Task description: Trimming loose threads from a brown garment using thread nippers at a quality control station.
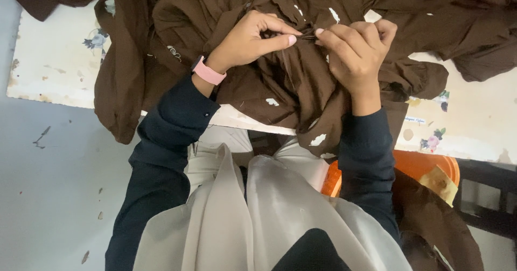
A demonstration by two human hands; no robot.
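A large brown garment (177, 39) with small white marks lies heaped over a white table (54, 61) and hangs off its near edge. My left hand (247, 39), with a pink wristband (209, 72) on the wrist, pinches a fold of the brown cloth between thumb and forefinger. My right hand (355, 47) pinches the same fold from the other side, fingertips almost touching the left ones. Both arms wear dark blue sleeves. A thin thread seems to run down from the pinch point; I cannot tell for sure.
The white table top carries faded flower prints (97, 38). An orange tub (425, 166) stands under the table at the right, with more brown cloth (436, 222) beside it. A pale scarf (253, 217) covers my lap. Grey floor (54, 185) lies to the left.
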